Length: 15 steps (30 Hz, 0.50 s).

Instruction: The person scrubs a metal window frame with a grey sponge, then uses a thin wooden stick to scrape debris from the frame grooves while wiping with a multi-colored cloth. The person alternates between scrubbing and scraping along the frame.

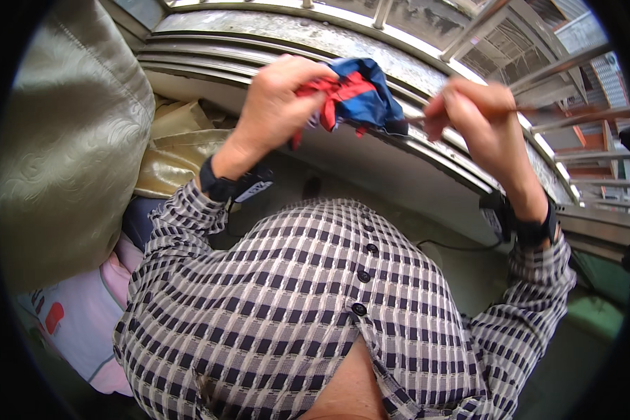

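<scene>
My left hand [281,102] pinches the red part of a blue and red piece of fabric [367,97], raised over the window's sliding track. To the right, my right hand [472,113] is blurred, its fingers closed around a thin brown stick-like tool [541,111] that extends past both sides of the hand. The tool's left end comes close to a small dark part at the fabric's lower right corner; whether they touch cannot be told. A thin thread or wire hangs at that corner. Both wrists wear black straps with small devices.
The metal window track [199,59] and a worn outer sill [241,26] run across in front, with metal bars [556,68] beyond. A pale patterned curtain [73,147] hangs at left, above gold fabric [176,157] and a pink and white cloth [84,320]. Dark cables hang from the wrist devices.
</scene>
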Each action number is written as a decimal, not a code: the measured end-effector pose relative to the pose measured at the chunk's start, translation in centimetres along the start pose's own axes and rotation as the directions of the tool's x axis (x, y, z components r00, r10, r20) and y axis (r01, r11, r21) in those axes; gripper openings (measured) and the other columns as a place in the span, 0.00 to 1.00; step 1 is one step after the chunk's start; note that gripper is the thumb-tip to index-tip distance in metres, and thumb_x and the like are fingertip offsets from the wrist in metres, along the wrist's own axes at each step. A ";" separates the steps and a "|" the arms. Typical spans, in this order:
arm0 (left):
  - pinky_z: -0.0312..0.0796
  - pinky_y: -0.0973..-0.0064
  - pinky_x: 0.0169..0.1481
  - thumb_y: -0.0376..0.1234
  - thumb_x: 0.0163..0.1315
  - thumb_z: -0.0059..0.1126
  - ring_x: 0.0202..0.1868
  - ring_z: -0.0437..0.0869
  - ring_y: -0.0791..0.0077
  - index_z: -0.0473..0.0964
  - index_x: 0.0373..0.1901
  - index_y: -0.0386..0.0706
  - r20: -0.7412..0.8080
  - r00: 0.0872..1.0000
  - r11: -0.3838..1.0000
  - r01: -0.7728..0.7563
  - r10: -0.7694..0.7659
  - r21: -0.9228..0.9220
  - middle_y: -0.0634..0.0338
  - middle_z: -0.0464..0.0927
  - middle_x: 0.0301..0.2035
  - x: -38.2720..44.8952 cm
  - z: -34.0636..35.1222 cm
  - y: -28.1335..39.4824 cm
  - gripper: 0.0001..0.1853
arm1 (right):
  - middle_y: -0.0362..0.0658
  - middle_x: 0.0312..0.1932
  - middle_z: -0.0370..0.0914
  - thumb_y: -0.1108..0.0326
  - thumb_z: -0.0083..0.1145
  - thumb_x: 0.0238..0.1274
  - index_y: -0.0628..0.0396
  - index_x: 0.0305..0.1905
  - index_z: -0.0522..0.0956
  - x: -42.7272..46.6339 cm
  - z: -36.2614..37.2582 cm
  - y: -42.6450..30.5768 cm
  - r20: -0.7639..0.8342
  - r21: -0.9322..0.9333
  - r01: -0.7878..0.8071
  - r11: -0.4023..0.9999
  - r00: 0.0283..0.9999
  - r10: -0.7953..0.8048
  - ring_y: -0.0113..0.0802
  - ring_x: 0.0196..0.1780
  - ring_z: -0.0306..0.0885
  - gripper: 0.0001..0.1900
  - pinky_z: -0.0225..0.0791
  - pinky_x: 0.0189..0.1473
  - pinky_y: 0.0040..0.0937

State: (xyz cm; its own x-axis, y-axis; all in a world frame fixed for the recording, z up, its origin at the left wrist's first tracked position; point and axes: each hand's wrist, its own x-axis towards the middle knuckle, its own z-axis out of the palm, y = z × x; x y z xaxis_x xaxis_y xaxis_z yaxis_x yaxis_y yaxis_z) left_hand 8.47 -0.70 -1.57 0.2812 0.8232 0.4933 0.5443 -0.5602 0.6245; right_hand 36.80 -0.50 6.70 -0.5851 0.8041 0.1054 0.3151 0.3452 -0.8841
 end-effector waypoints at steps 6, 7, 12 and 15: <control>0.74 0.86 0.43 0.22 0.58 0.60 0.37 0.81 0.85 0.82 0.45 0.34 -0.044 0.959 0.874 0.235 -0.280 -0.426 0.63 0.84 0.35 0.2 -3.3 -2.6 0.13 | 0.48 0.28 0.82 0.72 0.42 0.68 0.69 0.37 0.79 -0.3 -2.0 -1.3 0.113 -0.093 -0.109 0.990 0.986 0.119 0.32 0.33 0.82 0.14 0.76 0.39 0.29; 0.73 0.87 0.42 0.22 0.59 0.60 0.36 0.81 0.86 0.82 0.45 0.35 -0.063 0.956 0.868 0.231 -0.287 -0.440 0.63 0.84 0.34 0.1 -3.6 -2.7 0.12 | 0.49 0.29 0.82 0.73 0.42 0.68 0.68 0.38 0.79 -1.7 -1.9 -1.2 0.117 -0.103 -0.011 0.995 0.993 0.023 0.33 0.34 0.82 0.13 0.76 0.41 0.30; 0.74 0.83 0.41 0.22 0.57 0.62 0.36 0.83 0.82 0.82 0.44 0.35 -0.130 0.954 0.944 0.237 -0.271 -0.228 0.61 0.84 0.35 -0.3 -4.9 -2.8 0.12 | 0.47 0.32 0.81 0.78 0.43 0.65 0.64 0.41 0.79 -1.3 1.8 1.8 0.097 -0.138 0.204 0.969 0.977 -0.192 0.34 0.35 0.82 0.11 0.73 0.41 0.31; 0.76 0.79 0.43 0.23 0.53 0.64 0.38 0.84 0.76 0.82 0.43 0.37 -0.146 0.974 0.985 0.171 -0.173 -0.030 0.56 0.84 0.37 0.1 -5.0 -2.6 0.14 | 0.48 0.28 0.81 0.68 0.50 0.64 0.61 0.39 0.82 4.0 6.0 3.1 0.031 -0.003 0.277 0.961 0.960 -0.277 0.38 0.30 0.80 0.11 0.72 0.35 0.34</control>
State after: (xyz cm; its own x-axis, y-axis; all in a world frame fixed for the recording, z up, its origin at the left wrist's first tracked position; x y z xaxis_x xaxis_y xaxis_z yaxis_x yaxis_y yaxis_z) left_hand 3.16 0.33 -0.13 0.0646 0.8853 0.4606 0.5602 -0.4141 0.7174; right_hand 30.96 0.83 1.62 -0.6722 0.6617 0.3322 0.1431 0.5563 -0.8186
